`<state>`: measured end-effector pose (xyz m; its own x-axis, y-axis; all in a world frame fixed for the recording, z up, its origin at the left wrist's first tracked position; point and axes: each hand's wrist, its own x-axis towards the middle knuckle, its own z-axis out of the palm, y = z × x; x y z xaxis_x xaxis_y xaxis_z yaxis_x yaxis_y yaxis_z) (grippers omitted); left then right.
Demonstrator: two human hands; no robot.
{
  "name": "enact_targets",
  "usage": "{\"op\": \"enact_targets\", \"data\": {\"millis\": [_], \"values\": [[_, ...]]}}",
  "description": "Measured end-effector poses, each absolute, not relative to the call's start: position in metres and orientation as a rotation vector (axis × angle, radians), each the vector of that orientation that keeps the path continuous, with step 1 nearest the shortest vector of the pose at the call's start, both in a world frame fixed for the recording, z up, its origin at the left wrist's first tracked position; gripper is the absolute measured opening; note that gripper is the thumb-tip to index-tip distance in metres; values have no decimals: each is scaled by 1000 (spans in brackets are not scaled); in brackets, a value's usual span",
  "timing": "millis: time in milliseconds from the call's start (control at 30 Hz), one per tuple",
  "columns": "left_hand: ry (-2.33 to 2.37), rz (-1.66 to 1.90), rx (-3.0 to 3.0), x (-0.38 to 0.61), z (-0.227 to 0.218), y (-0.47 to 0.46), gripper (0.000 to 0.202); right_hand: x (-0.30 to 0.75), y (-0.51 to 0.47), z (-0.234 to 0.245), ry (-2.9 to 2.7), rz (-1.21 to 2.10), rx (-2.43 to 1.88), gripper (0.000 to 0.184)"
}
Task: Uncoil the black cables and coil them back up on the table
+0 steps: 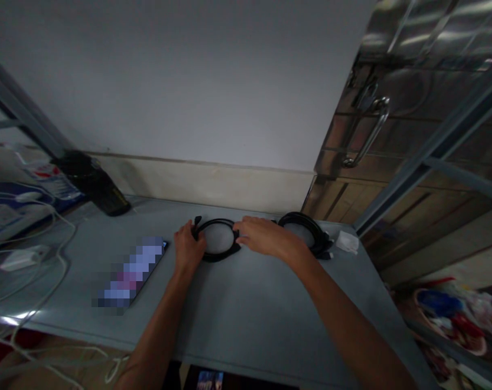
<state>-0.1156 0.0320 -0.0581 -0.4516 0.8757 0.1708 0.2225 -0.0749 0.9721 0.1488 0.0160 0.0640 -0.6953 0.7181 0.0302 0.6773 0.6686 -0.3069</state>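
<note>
A black coiled cable [217,257] forms a ring on the grey tabletop, held from both sides. My left hand [189,246] is closed around its left edge, and a dark connector end pokes up beside the fingers. On the opposite edge, my right hand [260,234] pinches the loop between thumb and fingers. A second, thicker black cable coil [306,219] lies just beyond my right wrist, partly covered by it. Left of my left hand a phone [136,273] lies with its lit screen blurred out.
A black bottle [97,187] leans near the wall at the back left. White cords [61,254] and a white adapter [24,258] spread over the left side. A crumpled white item [347,241] sits at the right corner. Metal frame posts [428,135] rise at both ends.
</note>
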Motion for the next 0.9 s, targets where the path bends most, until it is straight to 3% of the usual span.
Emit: {"op": "enact_targets", "data": {"millis": [100,333,467,567,900], "values": [[1939,1506,1449,-116,-61,33,31,191,22,86,-2581,443,-1364,24],[2062,1668,1533,-118,-53,26,43,268,34,109,-2479,397,-1806,32],[2013,1805,1512,-117,-46,20,36,268,37,106,-2518,355,-2043,41],[1982,1853,1532,-114,-44,18,31,245,42,99,-2623,514,-2174,47],[1906,1949,1550,-110,-42,17,21,222,59,71,-2611,800,-2191,18]]}}
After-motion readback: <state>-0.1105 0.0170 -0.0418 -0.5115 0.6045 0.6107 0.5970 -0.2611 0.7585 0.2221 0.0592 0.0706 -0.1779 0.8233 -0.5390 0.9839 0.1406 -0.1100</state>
